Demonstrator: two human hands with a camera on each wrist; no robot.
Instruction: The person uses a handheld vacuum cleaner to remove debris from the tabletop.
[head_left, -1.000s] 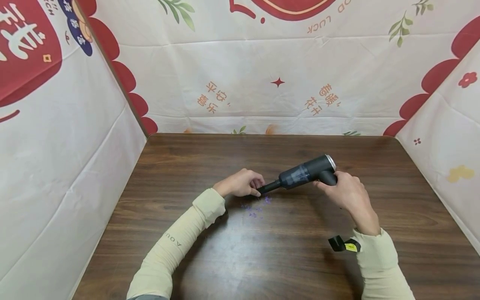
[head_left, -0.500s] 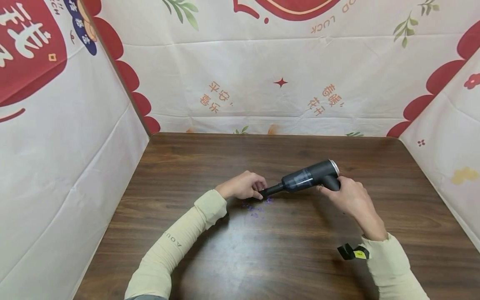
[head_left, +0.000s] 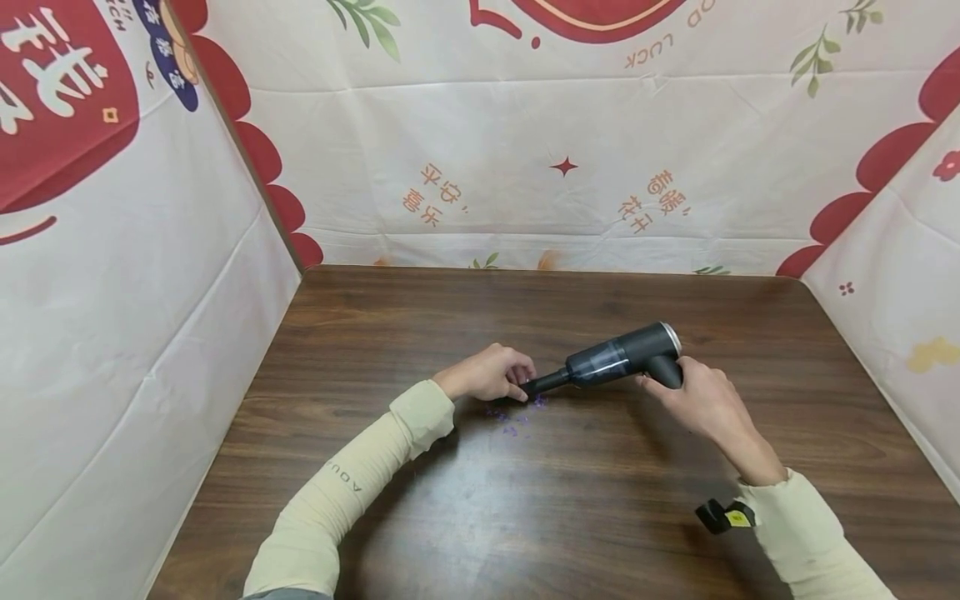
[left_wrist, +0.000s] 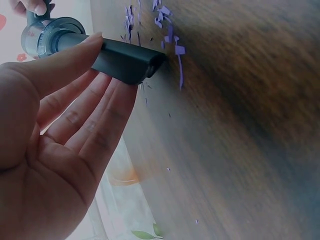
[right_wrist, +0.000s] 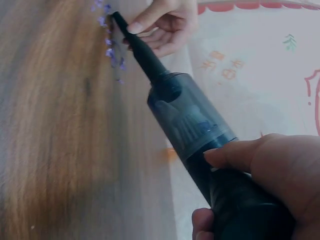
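Note:
A black handheld vacuum cleaner (head_left: 622, 354) with a clear dust cup (right_wrist: 192, 117) slants over the table, its rear end raised. My right hand (head_left: 708, 404) grips its handle from the right. With thumb on one side and fingertips on the other, my left hand (head_left: 487, 373) pinches the narrow nozzle (left_wrist: 122, 57) close to its slanted mouth. Small purple paper scraps (left_wrist: 172, 37) lie beside that mouth, as a loose patch (head_left: 510, 417) on the wood in the head view. Some bits show dimly inside the dust cup.
The brown wood-grain table (head_left: 600, 517) carries all of this. Printed white cloth (head_left: 495, 125) closes off the back and both sides. A black strap with a yellow tag (head_left: 738, 518) sticks out from my right sleeve.
The vacuum's rear end has come down a little, and my right hand and forearm have moved right and nearer. My left hand stays at the nozzle by the scraps. The head view shifted slightly.

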